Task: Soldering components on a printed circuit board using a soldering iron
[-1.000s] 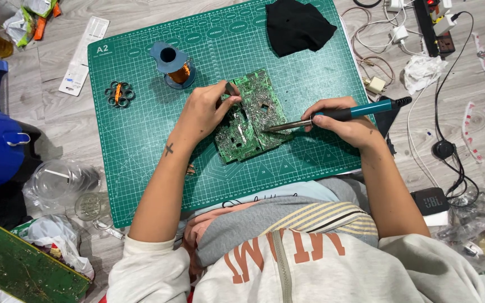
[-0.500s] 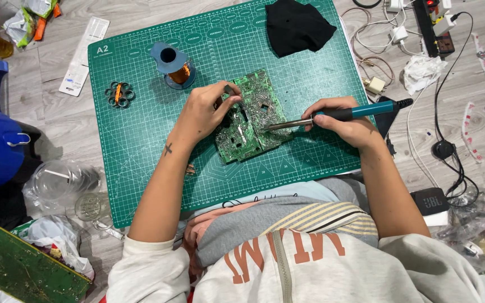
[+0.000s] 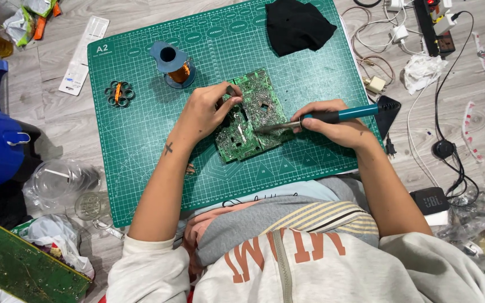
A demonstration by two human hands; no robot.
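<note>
centrally, green circuit board [image 3: 249, 116] lies on green cutting mat [image 3: 141, 140], floor level. left hand [image 3: 200, 112] pinches board's top edge; right hand [image 3: 338, 126] clamped on teal soldering iron [image 3: 332, 116]. white label strip [image 3: 83, 53] beside mat's upper-left corner.

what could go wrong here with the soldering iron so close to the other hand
The left hand pins the circuit board with its fingers close to the tip of the soldering iron, so a slip could burn them. The board lies loose on the cutting mat and could shift under pressure. Loose cables beside the right hand might snag the iron.
</note>
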